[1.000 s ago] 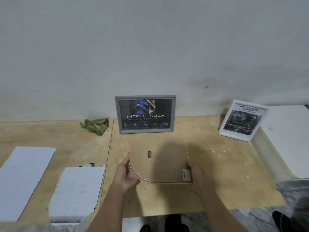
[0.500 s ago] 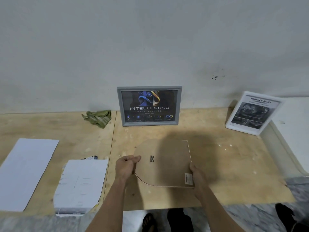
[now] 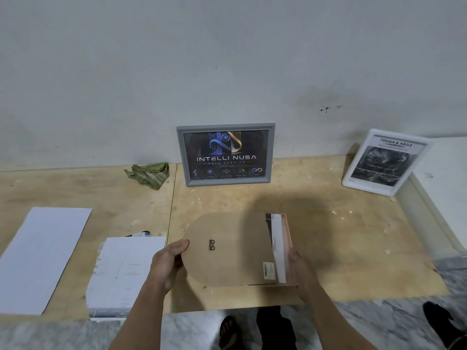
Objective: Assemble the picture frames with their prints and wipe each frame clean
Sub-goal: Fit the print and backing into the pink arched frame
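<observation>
The arched backing board (image 3: 227, 248) lies at the middle of the plywood table (image 3: 353, 248), brown side up, with a small metal hanger (image 3: 212, 245) near its rounded left end and a barcode sticker (image 3: 269, 270) near its right end. Under it, along the board's straight right edge, a strip of a print (image 3: 278, 246) and a copper-coloured frame edge (image 3: 289, 248) show. The left hand (image 3: 168, 263) grips the board's rounded left edge, thumb on top and the fingers curled below. The right hand (image 3: 300, 266) holds the right edge of the stack; its fingers are hidden beneath, so how far they curl cannot be told.

Beyond the board, against the wall, stands a grey framed print (image 3: 225, 154), upright, with a band of bare plywood between the two. Left of that frame a crumpled green cloth (image 3: 149, 174) lies by the wall. To the board's far right a white framed print (image 3: 384, 161) leans against a white block (image 3: 449, 188); bare plywood lies between it and the board. Just left of the board lies a stack of white sheets (image 3: 126, 271), close to the left hand, and further left a single white sheet (image 3: 43, 256). The board's near edge sits a little back from the table's front edge.
</observation>
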